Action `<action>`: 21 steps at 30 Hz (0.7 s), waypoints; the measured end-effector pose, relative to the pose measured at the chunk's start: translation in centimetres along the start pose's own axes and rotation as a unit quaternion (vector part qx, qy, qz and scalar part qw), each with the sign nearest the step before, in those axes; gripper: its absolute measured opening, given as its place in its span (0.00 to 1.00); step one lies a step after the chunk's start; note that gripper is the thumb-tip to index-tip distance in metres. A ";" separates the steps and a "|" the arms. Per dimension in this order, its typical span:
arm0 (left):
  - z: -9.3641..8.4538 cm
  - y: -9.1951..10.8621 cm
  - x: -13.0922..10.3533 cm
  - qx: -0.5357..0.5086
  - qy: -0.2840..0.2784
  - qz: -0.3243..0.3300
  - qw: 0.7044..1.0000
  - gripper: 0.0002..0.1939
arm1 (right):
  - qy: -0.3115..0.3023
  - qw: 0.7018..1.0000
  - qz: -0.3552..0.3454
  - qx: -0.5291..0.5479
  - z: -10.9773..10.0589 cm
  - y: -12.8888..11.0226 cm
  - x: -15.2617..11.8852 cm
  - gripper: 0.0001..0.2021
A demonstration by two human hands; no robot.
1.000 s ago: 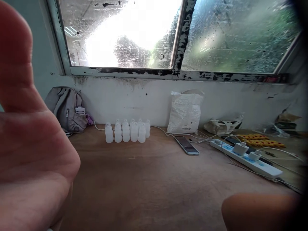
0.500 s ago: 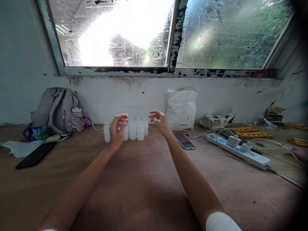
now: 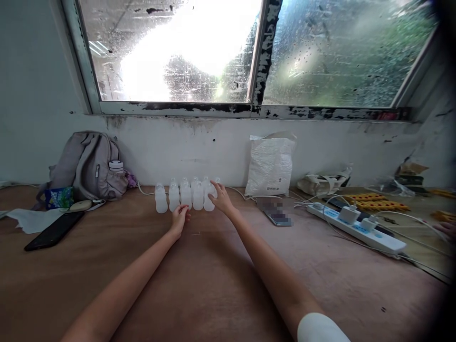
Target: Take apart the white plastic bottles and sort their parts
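Observation:
Several small translucent white plastic bottles stand upright side by side against the wall side of the table. My left hand is low in front of the middle bottles, its fingers drawn together near their bases. Nothing shows in those fingers, and I cannot tell whether they touch a bottle. At the right end of the row is my right hand, thumb and forefinger apart beside the bottle there. It partly hides a further bottle behind the fingers. Contact on that side is unclear.
A grey backpack and a black phone lie left. To the right are a white plastic package, another phone, a power strip with cables, and yellow parts. Another person's hand shows at the far right edge.
My left hand has dropped from in front of the bottles to their bases, uncovering more of the row. The right hand has moved left and down to the row's right end. The bottles now stand more evenly.

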State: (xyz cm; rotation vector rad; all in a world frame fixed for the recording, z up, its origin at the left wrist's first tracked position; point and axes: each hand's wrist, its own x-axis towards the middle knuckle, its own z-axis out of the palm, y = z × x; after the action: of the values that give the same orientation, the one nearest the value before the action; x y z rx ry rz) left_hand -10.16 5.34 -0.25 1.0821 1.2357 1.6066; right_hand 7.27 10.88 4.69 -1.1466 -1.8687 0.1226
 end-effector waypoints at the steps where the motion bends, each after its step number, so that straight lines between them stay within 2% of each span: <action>1: 0.0 -0.1 0.0 0.004 -0.003 0.003 1.000 0.10 | 0.012 1.000 0.009 0.003 0.1 -0.1 0.1 0.24; 5: 0.3 0.0 -0.5 0.021 -0.017 0.012 1.000 0.12 | 0.046 0.998 0.036 0.005 -0.6 -0.6 0.1 0.20; 9: 1.5 1.4 -1.6 0.034 -0.053 0.045 0.997 0.17 | 0.058 0.997 0.052 0.029 -3.2 -2.4 0.7 0.18; 13: 3.0 4.4 -3.2 0.084 -0.143 0.108 0.980 0.30 | -0.012 0.988 0.041 0.148 -5.7 -5.4 1.1 0.17; 15: 3.2 6.3 -4.0 0.116 -0.169 0.126 0.971 0.32 | -0.059 0.971 0.033 0.230 -6.3 -7.1 1.0 0.17; 17: 3.2 8.1 -4.7 0.127 -0.191 0.120 0.966 0.29 | -0.095 0.947 0.032 0.304 -6.6 -8.8 0.5 0.16; 21: 3.0 10.5 -5.9 0.114 -0.257 0.091 0.955 0.22 | -0.113 0.888 0.086 0.437 -6.7 -11.5 -0.4 0.13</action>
State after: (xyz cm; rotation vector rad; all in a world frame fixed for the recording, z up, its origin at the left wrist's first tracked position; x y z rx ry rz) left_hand -6.62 -1.35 9.55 1.6748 0.9998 1.2094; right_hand 4.69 1.78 14.02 -0.6562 -1.5893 1.1205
